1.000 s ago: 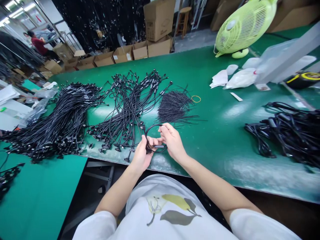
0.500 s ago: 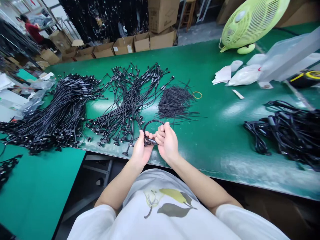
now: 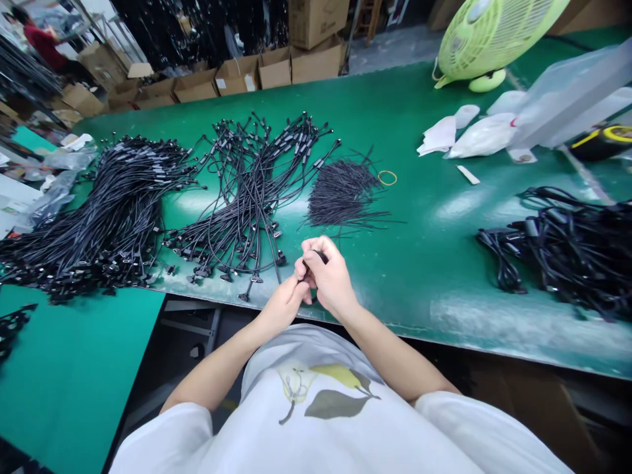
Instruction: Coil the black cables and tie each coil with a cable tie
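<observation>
Close to the table's front edge, my left hand and my right hand meet, both closed on one black cable. Most of that cable is hidden by my fingers; a short dark curve shows at my right hand. Just beyond lies a pile of thin black ties. To the left, loose black cables with connectors spread over the green table. Further left is a thicker heap of similar cables.
Coiled black cables lie at the right. A yellow rubber band sits beside the ties. A green fan, white plastic bags and a tape measure stand at the back right. Cardboard boxes line the far edge; a person is beyond.
The open loop of cable between my hands has been drawn in and is now mostly covered by my fingers. My left hand has turned over and closed against my right.
</observation>
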### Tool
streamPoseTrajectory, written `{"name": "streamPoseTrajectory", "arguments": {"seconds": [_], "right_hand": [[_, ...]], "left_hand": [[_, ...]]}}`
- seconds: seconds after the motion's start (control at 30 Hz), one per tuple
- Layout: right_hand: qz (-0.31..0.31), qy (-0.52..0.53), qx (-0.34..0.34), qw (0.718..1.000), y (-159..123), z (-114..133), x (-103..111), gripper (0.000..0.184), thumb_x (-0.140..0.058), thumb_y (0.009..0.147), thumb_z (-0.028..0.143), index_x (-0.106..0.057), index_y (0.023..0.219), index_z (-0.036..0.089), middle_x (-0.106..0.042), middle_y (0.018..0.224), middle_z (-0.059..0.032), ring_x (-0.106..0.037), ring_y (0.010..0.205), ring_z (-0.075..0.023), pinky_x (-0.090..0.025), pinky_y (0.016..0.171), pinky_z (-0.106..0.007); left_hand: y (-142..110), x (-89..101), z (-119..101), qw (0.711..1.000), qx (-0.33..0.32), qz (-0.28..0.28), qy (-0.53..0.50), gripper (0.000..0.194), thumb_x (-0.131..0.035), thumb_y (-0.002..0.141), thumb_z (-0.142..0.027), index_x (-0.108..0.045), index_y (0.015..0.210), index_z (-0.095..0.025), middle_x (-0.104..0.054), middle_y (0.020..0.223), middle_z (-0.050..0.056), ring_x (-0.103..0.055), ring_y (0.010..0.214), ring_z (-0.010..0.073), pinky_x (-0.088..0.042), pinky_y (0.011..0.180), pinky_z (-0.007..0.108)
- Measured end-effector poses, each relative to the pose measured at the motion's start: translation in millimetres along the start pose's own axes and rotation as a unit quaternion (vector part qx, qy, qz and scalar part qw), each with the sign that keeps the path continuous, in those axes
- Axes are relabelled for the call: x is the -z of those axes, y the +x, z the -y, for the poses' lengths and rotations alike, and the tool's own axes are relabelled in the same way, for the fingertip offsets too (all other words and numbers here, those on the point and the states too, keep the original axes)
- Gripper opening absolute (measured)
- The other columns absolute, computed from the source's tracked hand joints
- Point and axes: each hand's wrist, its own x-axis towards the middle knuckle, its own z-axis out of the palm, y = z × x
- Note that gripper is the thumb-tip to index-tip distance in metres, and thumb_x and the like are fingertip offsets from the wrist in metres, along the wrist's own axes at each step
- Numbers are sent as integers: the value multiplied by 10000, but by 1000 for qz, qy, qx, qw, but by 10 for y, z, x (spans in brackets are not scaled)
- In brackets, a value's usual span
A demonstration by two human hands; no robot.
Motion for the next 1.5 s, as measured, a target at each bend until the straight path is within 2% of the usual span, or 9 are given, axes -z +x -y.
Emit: {"name": "streamPoseTrajectory", "arguments": {"seconds": [0.17,0.4,0.77,0.87,1.0,1.13,1.3,1.4,1.5], "right_hand": [[17,-40,40,998,113,-26,50,259,-574,868,456,-430,883,241,-460,709,84,-432,421,-28,-332,374,-157],[106,69,-124,984,195,64,146,343,-633,821,478,-465,783,182,-425,733,62,-367,457,-10,-307,372,-138],[189,112,-129,967,235,137,225,309,-573,883,463,-466,809,182,-390,669,84,-223,393,11,-205,311,-100],[211,95,-130,964,202,154,213,306,-549,901,452,-476,797,174,-397,669,79,-246,386,11,-217,308,-106],[137,49,-91,985,173,158,219,296,-585,875,443,-496,800,171,-410,679,70,-364,419,-15,-313,340,-135],[69,104,-116,985,200,180,275,301,-651,825,426,-498,813,166,-394,676,76,-309,433,-3,-261,357,-120],[114,118,-136,977,162,226,280,339,-603,845,491,-471,792,183,-314,602,100,-143,404,-6,-114,335,-123],[140,64,-128,980,133,216,295,336,-518,890,499,-449,778,190,-302,592,99,-134,394,-16,-130,334,-139],[105,-134,10,985,119,206,417,322,-389,957,452,-494,809,186,-385,602,69,-317,414,-49,-348,417,-187]], "left_hand": [[26,-22,29,988,70,85,-107,565,-654,788,-539,-585,1212,-172,-660,1035,84,-584,1035,228,-410,957,355],[12,-168,-29,972,128,133,-145,554,-617,767,-634,-502,1036,-164,-426,609,-67,-450,528,94,-424,507,241],[-71,-271,-158,903,203,145,-350,378,-687,781,-489,-561,854,-140,-373,602,-49,-403,533,82,-338,505,217],[-84,-289,-96,926,180,157,-291,427,-644,791,-559,-551,809,-143,-298,552,-75,-305,475,64,-274,467,208],[-59,-314,-1,972,124,90,-176,473,-624,788,-596,-566,868,-134,-428,600,-37,-385,520,79,-311,494,218],[-7,-310,-17,940,166,72,-288,371,-657,810,-474,-575,903,-124,-411,629,-39,-361,522,64,-285,481,194],[1,-253,-96,901,227,140,-343,299,-650,829,-409,-581,835,-119,-337,604,-53,-317,509,56,-267,482,186],[-15,-223,-91,937,199,158,-240,368,-647,816,-483,-593,855,-120,-396,624,-34,-368,542,73,-310,524,213],[5,-190,-5,982,122,131,-64,414,-589,839,-542,-596,826,-128,-424,599,-29,-377,551,87,-310,549,234]]}}
